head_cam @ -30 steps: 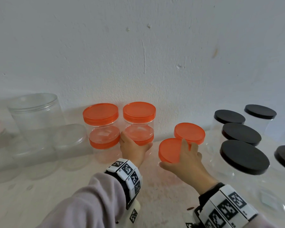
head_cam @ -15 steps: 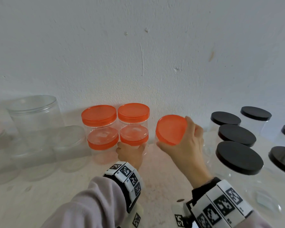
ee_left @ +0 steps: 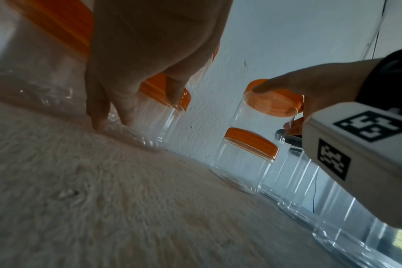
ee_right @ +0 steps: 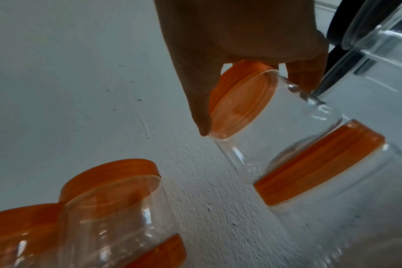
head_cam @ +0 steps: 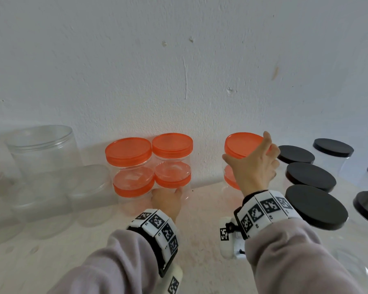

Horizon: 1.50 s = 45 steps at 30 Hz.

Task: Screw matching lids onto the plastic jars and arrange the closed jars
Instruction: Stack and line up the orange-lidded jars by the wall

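Observation:
Two stacks of clear jars with orange lids (head_cam: 128, 151) (head_cam: 172, 143) stand against the wall. My left hand (head_cam: 170, 196) sits low at the right stack's bottom jar (ee_left: 158, 125), fingers fairly straight and touching its base. My right hand (head_cam: 245, 146) grips the orange lid (ee_right: 239, 101) of a closed jar (ee_left: 262, 117) from above. It holds that jar upright directly over another orange-lidded jar (ee_left: 243, 163) standing on the table. Whether the two jars touch I cannot tell.
Several clear jars with black lids (head_cam: 316, 203) crowd the right side, close to my right wrist. Clear jars without coloured lids (head_cam: 43, 149) stand at the far left. The white wall (head_cam: 179, 71) rises right behind the jars, and pale tabletop (head_cam: 204, 209) lies between my arms.
My right hand lifted the orange-lidded jar, swung it up and right, and now holds it level above the other orange jar. My left hand slid down to the stack's base.

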{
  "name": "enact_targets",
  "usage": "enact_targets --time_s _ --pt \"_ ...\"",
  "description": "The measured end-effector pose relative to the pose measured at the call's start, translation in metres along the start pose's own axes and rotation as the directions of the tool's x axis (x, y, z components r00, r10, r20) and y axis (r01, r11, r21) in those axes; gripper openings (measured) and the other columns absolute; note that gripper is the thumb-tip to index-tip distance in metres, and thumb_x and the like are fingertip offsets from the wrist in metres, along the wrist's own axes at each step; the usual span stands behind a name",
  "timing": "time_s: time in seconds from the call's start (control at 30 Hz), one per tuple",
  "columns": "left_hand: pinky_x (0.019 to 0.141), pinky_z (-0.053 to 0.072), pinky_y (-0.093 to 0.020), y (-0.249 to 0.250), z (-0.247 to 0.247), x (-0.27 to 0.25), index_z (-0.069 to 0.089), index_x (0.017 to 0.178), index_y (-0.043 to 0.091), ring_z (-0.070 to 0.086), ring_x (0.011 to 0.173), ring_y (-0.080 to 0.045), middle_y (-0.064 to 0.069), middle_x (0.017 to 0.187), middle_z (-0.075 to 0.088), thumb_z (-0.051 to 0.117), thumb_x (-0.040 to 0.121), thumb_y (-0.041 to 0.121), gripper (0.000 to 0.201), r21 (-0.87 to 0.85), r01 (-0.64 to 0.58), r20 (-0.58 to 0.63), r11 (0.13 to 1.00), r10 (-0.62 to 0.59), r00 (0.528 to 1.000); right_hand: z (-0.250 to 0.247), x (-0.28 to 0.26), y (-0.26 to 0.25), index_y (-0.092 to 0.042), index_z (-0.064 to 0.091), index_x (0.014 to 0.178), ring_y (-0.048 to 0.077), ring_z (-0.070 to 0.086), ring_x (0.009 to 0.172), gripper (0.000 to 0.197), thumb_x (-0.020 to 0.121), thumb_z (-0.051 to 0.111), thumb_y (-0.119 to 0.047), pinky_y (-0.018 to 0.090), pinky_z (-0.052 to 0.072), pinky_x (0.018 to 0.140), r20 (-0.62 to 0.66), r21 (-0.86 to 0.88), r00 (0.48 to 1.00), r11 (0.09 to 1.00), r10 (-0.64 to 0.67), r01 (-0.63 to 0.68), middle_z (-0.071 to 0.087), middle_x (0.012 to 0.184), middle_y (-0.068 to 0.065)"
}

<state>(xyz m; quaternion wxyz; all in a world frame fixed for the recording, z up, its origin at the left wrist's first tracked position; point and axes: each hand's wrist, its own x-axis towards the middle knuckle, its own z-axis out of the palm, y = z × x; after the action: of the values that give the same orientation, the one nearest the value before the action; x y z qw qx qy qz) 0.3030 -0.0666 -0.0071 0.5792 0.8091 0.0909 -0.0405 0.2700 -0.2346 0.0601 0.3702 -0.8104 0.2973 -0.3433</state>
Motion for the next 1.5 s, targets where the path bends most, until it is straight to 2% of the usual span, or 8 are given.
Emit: enact_targets --time_s 0.1,0.23,0.5,0.63,0.73,0.8,1.1,1.5 --pt "0.100 0.044 -0.045 0.000 -0.001 0.002 0.050 0.123 -0.006 0.055 0.114 -0.031 -0.017 0.121 0.058 0.067 0.087 0.038 0.060 -0.013 0.040 0.001 0.999 -0.040 0.999 0.003 0.006 0.009 -0.021 0.008 0.151 0.040 0.028 0.131 0.109 0.072 0.081 -0.035 0.055 0.027 0.105 -0.009 0.038 0.999 0.999 0.035 -0.035 0.017 0.152 0.013" --pt "0.098 0.046 -0.049 -0.002 -0.002 0.004 0.052 0.122 -0.007 0.056 0.113 -0.038 -0.025 0.120 0.058 0.065 0.088 0.040 0.060 0.001 0.034 0.048 0.999 -0.034 0.998 0.009 0.005 0.025 -0.022 0.000 0.153 0.037 0.027 0.136 0.117 0.070 0.083 -0.034 0.055 0.026 0.108 -0.014 0.149 0.992 0.981 0.125 -0.122 0.019 0.155 0.009" --pt "0.081 0.039 -0.030 0.003 -0.018 -0.004 0.058 0.105 0.019 0.055 0.094 -0.015 0.004 0.101 0.061 0.059 0.092 0.034 0.019 -0.011 -0.049 0.175 0.999 0.051 0.983 0.024 -0.001 0.053 -0.014 0.003 0.152 0.039 0.030 0.136 0.121 0.067 0.088 -0.024 0.055 0.030 0.106 0.146 0.191 0.917 0.899 0.371 -0.394 0.026 0.150 0.016" --pt "0.081 0.046 -0.030 0.005 -0.027 -0.012 0.059 0.107 0.026 0.058 0.096 -0.013 0.007 0.104 0.063 0.064 0.089 0.034 0.019 -0.017 -0.100 0.233 0.995 0.101 0.967 0.027 0.000 0.056 -0.008 0.010 0.150 0.040 0.034 0.133 0.117 0.064 0.089 -0.023 0.053 0.034 0.104 0.147 0.140 0.922 0.915 0.358 -0.377 0.029 0.146 0.016" --pt "0.091 0.042 -0.031 0.003 -0.028 -0.015 0.045 0.134 0.021 0.052 0.110 -0.015 0.008 0.121 0.056 0.068 0.086 0.028 0.054 -0.035 -0.126 0.200 0.991 0.131 0.971 0.033 -0.003 0.053 -0.005 0.014 0.147 0.039 0.037 0.130 0.114 0.064 0.089 -0.024 0.050 0.037 0.102 0.172 0.122 0.931 0.931 0.322 -0.345 0.032 0.143 0.016" --pt "0.087 0.037 -0.028 -0.001 -0.029 -0.016 0.034 0.142 0.019 0.049 0.105 -0.012 0.013 0.116 0.052 0.068 0.086 0.026 0.066 -0.007 -0.162 0.149 0.987 0.161 0.976 0.040 -0.007 0.050 -0.004 0.015 0.147 0.039 0.039 0.129 0.113 0.064 0.089 -0.024 0.049 0.038 0.102 0.215 0.128 0.936 0.942 0.279 -0.311 0.033 0.142 0.016" --pt "0.101 0.036 -0.030 0.002 -0.030 -0.016 0.025 0.146 0.011 0.041 0.129 -0.022 -0.006 0.142 0.041 0.068 0.085 0.030 0.077 0.185 -0.264 0.066 0.947 0.257 0.964 0.075 -0.018 0.033 -0.002 0.015 0.145 0.032 0.037 0.130 0.112 0.064 0.089 -0.023 0.042 0.037 0.101 0.357 0.194 0.925 0.959 0.128 -0.208 0.032 0.140 0.014" --pt "0.116 0.023 -0.038 -0.003 -0.041 -0.026 0.000 0.153 0.016 0.017 0.145 -0.019 -0.002 0.159 0.014 0.068 0.084 0.041 0.100 0.162 -0.272 0.257 0.948 0.226 0.940 0.081 -0.016 0.027 -0.002 0.016 0.143 0.032 0.041 0.127 0.107 0.067 0.088 -0.025 0.039 0.039 0.097 0.367 0.162 0.927 0.977 0.074 -0.142 0.034 0.141 0.015"
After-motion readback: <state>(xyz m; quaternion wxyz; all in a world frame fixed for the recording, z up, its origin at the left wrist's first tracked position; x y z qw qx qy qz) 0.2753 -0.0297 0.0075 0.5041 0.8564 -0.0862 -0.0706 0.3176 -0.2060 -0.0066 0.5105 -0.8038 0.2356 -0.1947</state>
